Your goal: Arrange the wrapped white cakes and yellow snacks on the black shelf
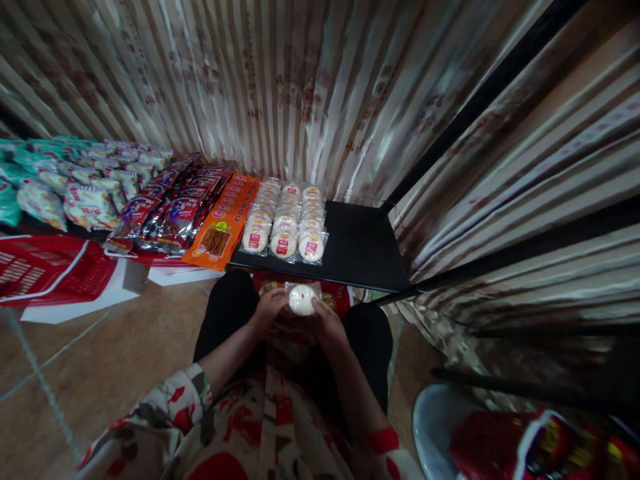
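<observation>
A round white rice cracker (302,300) in a clear wrapper is held up in front of my lap, its pale face toward me. My left hand (271,309) grips its left edge, fingers closed. At the lower right edge, my right hand (327,323) pinches the same packet. Just beyond it, on a black shelf (363,240), similar wrapped rice crackers (285,223) with red labels stand overlapped in three rows. Below my hands, between my knees, is an open red bag (343,297), its contents mostly hidden by my hands.
Left of the crackers lie an orange snack packet (223,223), dark red shiny packets (183,207) and white snack bags (90,203). A red carrier bag (60,270) hangs in front. Black poles and a striped curtain (280,80) bound the shelf. A grey basin (433,427) stands right.
</observation>
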A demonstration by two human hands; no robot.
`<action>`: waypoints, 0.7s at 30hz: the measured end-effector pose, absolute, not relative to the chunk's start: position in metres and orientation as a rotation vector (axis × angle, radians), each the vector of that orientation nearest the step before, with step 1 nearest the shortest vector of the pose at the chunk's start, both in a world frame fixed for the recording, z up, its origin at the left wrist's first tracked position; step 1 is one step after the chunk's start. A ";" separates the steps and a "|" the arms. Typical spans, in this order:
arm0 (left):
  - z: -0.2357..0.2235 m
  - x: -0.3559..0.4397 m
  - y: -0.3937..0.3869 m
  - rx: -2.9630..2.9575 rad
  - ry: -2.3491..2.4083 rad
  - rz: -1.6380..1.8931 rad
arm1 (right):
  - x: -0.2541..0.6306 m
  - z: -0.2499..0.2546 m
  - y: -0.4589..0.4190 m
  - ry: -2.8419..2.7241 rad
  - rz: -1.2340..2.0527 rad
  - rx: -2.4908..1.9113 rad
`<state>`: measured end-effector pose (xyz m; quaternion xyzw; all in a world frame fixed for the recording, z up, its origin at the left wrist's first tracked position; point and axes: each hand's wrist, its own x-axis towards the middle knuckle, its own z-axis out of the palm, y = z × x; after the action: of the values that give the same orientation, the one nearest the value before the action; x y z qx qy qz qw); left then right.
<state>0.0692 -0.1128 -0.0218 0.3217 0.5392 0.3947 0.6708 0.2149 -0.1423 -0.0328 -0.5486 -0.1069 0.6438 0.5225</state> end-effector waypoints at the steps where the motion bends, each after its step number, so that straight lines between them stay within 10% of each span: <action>1: -0.022 0.070 -0.114 0.726 1.205 0.881 | 0.216 -0.031 -0.143 -0.241 1.529 -1.315; 21: -0.010 0.075 -0.123 0.765 1.213 0.887 | 0.226 -0.001 -0.148 -0.465 1.579 -1.217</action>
<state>0.0753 -0.1225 -0.0104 0.3389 0.5373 0.3928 0.6650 0.2260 -0.1481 -0.0015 -0.5077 -0.1941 0.6586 0.5203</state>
